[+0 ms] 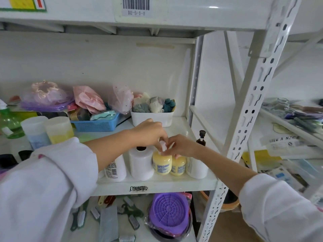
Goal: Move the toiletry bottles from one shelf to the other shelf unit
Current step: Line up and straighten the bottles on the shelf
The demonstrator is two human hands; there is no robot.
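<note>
Two small yellow pump bottles stand side by side at the front of the white shelf (pixel 157 185). My left hand (pixel 150 132) pinches the white pump top of the left yellow bottle (pixel 161 164). My right hand (pixel 181 145) covers the top of the right yellow bottle (pixel 178 165), fingers closed on it. White bottles stand on both sides: one with a barcode label (pixel 115 169), one wrapped in plastic (pixel 140 165), one at the right (pixel 196 167). A dark brown pump bottle (pixel 201 137) stands behind my right wrist.
A blue basket (pixel 97 124) and a white bin (pixel 152 118) of soft items sit at the back. Blue and yellow capped bottles (pixel 47 131) and a green bottle (pixel 8 123) stand left. A second shelf unit (pixel 288 126) is at the right, past the perforated post (pixel 250 105). Brushes and a purple lid (pixel 168 212) lie below.
</note>
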